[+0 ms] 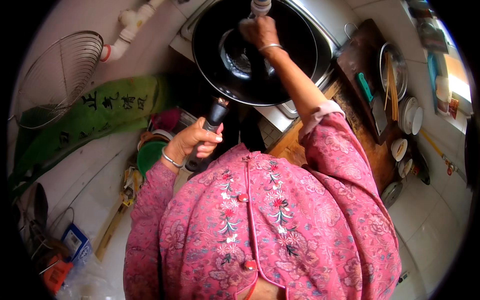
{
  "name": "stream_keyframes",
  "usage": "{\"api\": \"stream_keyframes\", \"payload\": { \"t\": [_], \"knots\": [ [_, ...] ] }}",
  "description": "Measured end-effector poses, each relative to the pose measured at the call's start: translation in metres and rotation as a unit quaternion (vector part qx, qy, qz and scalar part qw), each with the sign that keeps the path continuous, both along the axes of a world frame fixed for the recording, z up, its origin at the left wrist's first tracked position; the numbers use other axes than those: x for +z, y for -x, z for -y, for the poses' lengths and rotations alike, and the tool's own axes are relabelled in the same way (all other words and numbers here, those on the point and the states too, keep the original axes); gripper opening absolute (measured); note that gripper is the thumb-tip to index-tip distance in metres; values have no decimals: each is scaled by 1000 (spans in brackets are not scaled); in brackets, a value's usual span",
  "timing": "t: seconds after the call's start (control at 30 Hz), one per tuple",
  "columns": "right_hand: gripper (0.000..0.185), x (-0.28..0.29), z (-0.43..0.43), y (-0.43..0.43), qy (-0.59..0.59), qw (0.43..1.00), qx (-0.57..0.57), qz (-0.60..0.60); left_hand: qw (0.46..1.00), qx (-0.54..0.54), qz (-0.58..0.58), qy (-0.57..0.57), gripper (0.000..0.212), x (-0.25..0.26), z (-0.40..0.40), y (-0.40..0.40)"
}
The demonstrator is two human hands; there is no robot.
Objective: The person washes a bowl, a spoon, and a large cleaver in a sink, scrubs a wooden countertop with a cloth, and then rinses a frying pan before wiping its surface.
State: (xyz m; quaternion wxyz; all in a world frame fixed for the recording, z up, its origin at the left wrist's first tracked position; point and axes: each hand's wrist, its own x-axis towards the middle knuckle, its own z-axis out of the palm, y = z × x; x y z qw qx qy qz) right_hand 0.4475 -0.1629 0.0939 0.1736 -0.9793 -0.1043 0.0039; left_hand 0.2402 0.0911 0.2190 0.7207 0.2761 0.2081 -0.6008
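My left hand (pixel 198 138) is closed around the handle (pixel 216 116) of a large black wok (pixel 210 56), near the middle of the view. The wok rests over the stove, and its dark inside looks wet and shiny at the bottom. My right hand (pixel 262 32) reaches over the wok with its fingers curled, just below a whitish tap or pipe end (pixel 261 6) at the top edge. The fingers are blurred, and I cannot tell whether they hold something.
A cleaver with a green handle (pixel 364 87) lies on a dark cutting board (pixel 354 60) to the right. Beyond it are a metal dish (pixel 402 71) with chopsticks and stacked bowls (pixel 412 116). A wire strainer (pixel 60 78) hangs at the left, above a green basin (pixel 150 157).
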Motion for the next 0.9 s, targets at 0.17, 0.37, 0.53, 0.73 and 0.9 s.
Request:
{"api": "stream_keyframes", "payload": {
  "t": [0.17,0.37,0.53,0.73,0.9],
  "knots": [
    [22,25,-65,58,-210,965,122,96,1000,-1,19,-7,13,-2,4,1],
    [32,54,30,118,-190,897,309,-252,999,35,31,-4,14,-8,5,8],
    [24,88,93,82,201,946,205,-151,999,30,14,23,13,-12,0,7],
    [23,24,77,5,104,986,54,121,999,24,-17,46,12,-11,0,4],
    [32,-4,-11,-22,-397,891,-109,193,1000,8,-14,22,13,-6,-1,2]
  ]
}}
